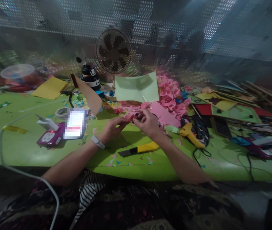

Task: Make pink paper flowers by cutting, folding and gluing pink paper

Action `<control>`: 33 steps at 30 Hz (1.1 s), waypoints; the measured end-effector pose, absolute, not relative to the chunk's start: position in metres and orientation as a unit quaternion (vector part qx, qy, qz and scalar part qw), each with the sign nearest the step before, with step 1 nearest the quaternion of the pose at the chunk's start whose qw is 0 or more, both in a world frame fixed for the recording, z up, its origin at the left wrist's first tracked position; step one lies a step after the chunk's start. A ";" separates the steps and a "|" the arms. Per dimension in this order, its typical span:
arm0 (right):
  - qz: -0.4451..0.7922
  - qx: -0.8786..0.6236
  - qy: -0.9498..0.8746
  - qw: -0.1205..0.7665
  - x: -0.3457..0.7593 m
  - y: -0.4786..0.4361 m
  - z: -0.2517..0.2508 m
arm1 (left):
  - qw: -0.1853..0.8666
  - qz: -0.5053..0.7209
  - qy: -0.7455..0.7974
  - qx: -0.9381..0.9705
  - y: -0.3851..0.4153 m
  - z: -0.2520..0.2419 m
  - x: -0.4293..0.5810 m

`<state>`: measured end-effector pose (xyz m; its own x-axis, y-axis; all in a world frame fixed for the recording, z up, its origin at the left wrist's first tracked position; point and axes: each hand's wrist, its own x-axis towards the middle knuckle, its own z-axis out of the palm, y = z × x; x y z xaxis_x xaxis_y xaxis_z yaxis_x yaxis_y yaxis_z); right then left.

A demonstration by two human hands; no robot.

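Note:
Over the green table my left hand [114,128] pinches a small pink paper piece [128,118] between thumb and fingers. My right hand [148,124] meets it from the other side, its fingers curled and closed at the paper's edge; a small dark spot shows by those fingertips, too blurred to name. A yellow-handled utility knife [147,147] lies below the hands with its dark blade pointing left. Just behind them are a pink paper sheet [166,114] and a heap of folded pink paper pieces [170,92].
A lit phone [74,124] stands by a purple power strip [48,138] and a tape roll [62,112] on the left. A yellow glue gun [191,135] lies right. Behind are a fan [113,51], a bottle [90,78] and a pale green sheet [137,88]. Scraps litter the table [9,134].

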<state>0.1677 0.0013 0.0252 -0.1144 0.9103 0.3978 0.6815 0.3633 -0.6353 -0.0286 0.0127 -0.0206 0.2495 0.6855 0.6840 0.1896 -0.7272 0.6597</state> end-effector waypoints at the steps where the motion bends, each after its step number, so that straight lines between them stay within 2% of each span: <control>1: 0.157 -0.542 -0.731 0.383 0.168 0.001 0.026 | 0.240 0.545 0.293 0.748 0.014 -0.022 -0.029; 11: 0.221 -0.531 -0.708 0.409 0.175 0.007 0.032 | 0.261 0.543 0.335 0.725 0.013 -0.018 -0.034; 17: 0.362 -0.494 -0.691 0.385 0.173 0.011 0.024 | 0.226 0.555 0.325 0.732 0.015 -0.018 -0.034; 23: 0.270 -0.480 -0.725 0.413 0.168 0.005 0.017 | 0.155 0.546 0.296 0.769 0.018 -0.023 -0.034; 27: 0.161 -0.489 -0.766 0.386 0.165 0.004 0.013 | 0.134 0.541 0.318 0.767 0.016 -0.023 -0.034; 30: 0.144 -0.500 -0.761 0.387 0.166 0.006 0.012 | 0.167 0.538 0.322 0.761 0.013 -0.018 -0.037; 33: 0.153 -0.487 -0.757 0.408 0.168 0.009 0.010 | 0.281 0.552 0.325 0.715 0.011 -0.013 -0.040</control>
<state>0.1679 0.0090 0.0103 -0.1920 0.8621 0.4690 0.6129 0.4785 -0.6288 -0.0400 0.0108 -0.0135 0.1799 0.7750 0.6059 0.1555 -0.6306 0.7604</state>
